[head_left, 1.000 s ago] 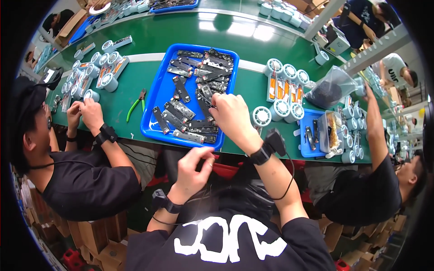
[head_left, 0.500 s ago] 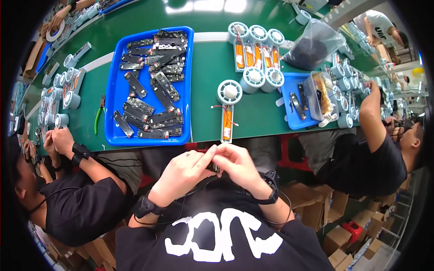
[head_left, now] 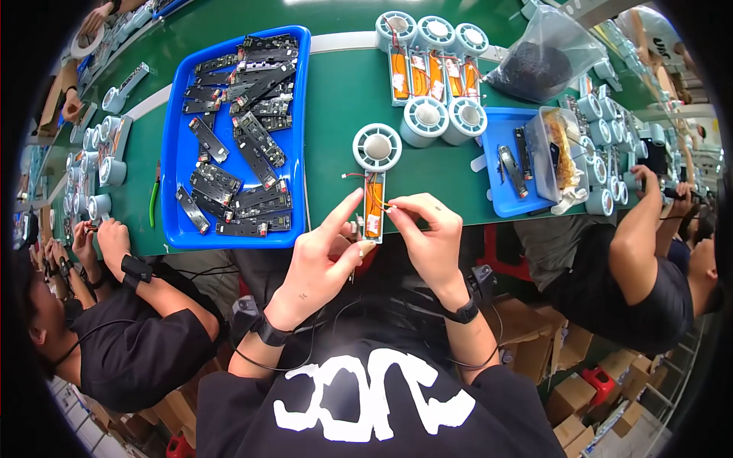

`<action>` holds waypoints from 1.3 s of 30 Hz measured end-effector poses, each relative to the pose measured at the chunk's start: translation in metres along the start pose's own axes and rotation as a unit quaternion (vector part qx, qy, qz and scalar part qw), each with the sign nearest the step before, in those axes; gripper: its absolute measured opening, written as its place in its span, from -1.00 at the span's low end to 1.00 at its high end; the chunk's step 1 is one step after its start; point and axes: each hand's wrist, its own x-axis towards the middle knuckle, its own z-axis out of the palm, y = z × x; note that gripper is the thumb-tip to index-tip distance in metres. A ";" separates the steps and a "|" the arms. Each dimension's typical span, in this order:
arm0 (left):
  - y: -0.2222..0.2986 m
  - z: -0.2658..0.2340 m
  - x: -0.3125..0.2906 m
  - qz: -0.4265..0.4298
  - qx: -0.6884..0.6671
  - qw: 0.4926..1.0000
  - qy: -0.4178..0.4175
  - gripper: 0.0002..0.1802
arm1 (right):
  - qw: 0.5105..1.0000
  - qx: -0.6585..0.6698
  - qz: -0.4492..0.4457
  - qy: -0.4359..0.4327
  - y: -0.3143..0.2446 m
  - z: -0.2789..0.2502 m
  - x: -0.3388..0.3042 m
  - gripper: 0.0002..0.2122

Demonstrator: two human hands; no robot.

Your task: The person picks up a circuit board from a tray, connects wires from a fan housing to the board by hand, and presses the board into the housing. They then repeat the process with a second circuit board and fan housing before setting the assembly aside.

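A pale blue handheld fan [head_left: 377, 147] lies on the table before me, its round grille away from me and its open handle pointing my way. Inside the handle sits an orange battery [head_left: 374, 197] with thin wires. My left hand [head_left: 324, 256] is closed at the handle's left side, holding a narrow circuit board [head_left: 356, 227] that shows almost edge-on and is mostly covered by the fingers. On the other side, my right hand [head_left: 431, 240] pinches a thin wire [head_left: 385, 205] between thumb and forefinger, next to the battery.
Left of the fan is a blue tray [head_left: 300, 153] with several dark circuit boards. More fans [head_left: 424, 118] with batteries stand farther back. A clear bag [head_left: 534, 69] of dark small parts and a smaller blue tray [head_left: 496, 183] lie right. Co-workers sit on both sides; green-handled pliers [head_left: 154, 200] lie left.
My hands were together close to my body around a small dark part. They have moved forward and apart to either side of the fan handle, and my right fingers now pinch a wire.
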 end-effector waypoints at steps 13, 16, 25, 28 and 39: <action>-0.026 0.006 0.016 0.046 -0.198 0.976 0.073 -0.48 | 0.936 0.340 0.081 0.033 -0.010 0.022 0.026 -0.86; -0.026 0.018 0.023 0.067 -0.232 0.966 0.089 -0.50 | 0.930 0.348 0.104 0.059 -0.011 0.026 0.030 -0.88; -0.039 0.018 0.029 0.089 -0.264 0.954 0.111 -0.51 | 0.990 0.045 -0.126 0.043 -0.009 0.018 0.043 -0.85; -0.041 0.020 0.030 0.081 -0.260 0.955 0.116 -0.51 | 0.988 0.020 -0.150 0.038 -0.009 0.018 0.046 -0.84; -0.049 0.023 0.035 0.102 -0.186 0.967 0.138 -0.56 | 0.990 0.024 -0.139 -0.016 -0.006 0.016 0.053 -0.90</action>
